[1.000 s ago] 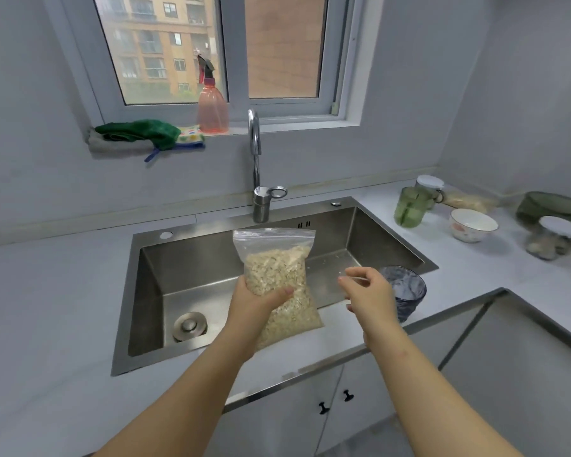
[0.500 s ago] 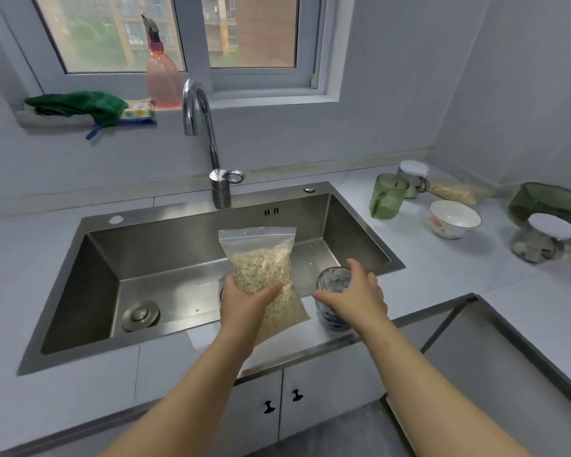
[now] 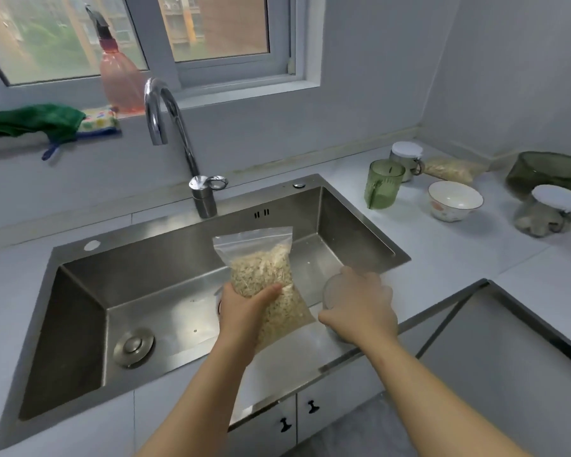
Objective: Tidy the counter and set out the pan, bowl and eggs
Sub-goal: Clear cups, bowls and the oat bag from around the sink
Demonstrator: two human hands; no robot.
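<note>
The left hand [image 3: 244, 311] had a clear zip bag of oats [image 3: 264, 275] in the lower middle of the frame. It was gripped around its lower half and held upright over the front edge of the sink [image 3: 80, 324]. The thumb lay across the front of the bag, and the other fingers were tucked behind it where I couldn't see them. The sealed top stuck up well above the hand, and the bottom corner poked out below the wrist.

Just right of that, the right hand [image 3: 360, 308] was down over a glass [image 3: 332, 291] sitting on the tabletop [image 3: 442, 258] at the sink's front right corner. The fingers [image 3: 346, 272] were curled over the far side of the rim and the thumb came round the near side, so it was grasping the glass. It was pretty blurry, and only a sliver of the glass showed on the hand's left. The bag and the glass were close together, but I couldn't tell if they touched.

The white bowl [image 3: 455, 201] was at right of the frame on the tabletop, upright, well away from both hands. A green cup [image 3: 381, 184] stood just left of it. Behind them were a white-lidded jar [image 3: 406, 156] and a second bag of oats [image 3: 452, 169]. Further right were a dark green glass bowl [image 3: 548, 173] and another lidded jar [image 3: 548, 209]. The faucet [image 3: 165, 110] curved over the sink. On the windowsill at upper left were a pink spray bottle [image 3: 116, 77], a green cloth [image 3: 30, 120] and a sponge [image 3: 99, 120].
</note>
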